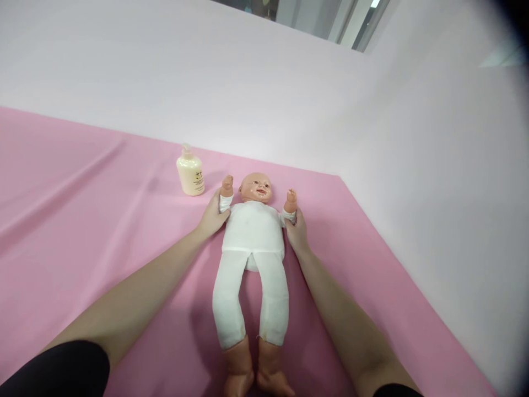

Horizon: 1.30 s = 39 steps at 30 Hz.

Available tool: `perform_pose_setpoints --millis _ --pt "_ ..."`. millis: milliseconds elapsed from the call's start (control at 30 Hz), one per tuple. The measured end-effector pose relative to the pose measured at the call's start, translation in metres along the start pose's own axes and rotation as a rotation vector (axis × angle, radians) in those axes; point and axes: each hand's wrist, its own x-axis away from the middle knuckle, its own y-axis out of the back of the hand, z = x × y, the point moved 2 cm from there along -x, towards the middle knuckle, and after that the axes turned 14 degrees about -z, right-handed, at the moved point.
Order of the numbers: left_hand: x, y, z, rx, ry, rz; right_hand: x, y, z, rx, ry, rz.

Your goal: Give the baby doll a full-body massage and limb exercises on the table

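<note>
A baby doll (pixel 253 229) in white clothing lies on its back on a pink sheet, its head away from me and its bare feet close to me. White dabs show on its face. My left hand (pixel 212 216) is wrapped around the doll's arm on the left, just below its small raised hand. On the other side, my right hand (pixel 296 229) grips the doll's other arm near the white cuff. Some of my fingers are hidden behind the doll's arms.
A cream-coloured pump bottle (pixel 190 173) stands upright on the pink sheet (pixel 136 220), left of the doll's head. White walls (pixel 165 71) rise behind the sheet and along its right edge. Above the back wall, a window-like opening (pixel 314 19) shows.
</note>
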Motion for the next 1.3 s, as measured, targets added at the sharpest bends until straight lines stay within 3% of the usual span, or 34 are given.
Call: perform_pose_setpoints --millis 700,1300 --pt "0.001 -0.001 -0.005 -0.080 -0.037 0.043 0.002 -0.001 -0.001 -0.004 0.018 0.051" --pt "0.001 -0.002 -0.006 -0.105 -0.074 0.057 0.000 -0.003 -0.018 0.028 0.026 0.056"
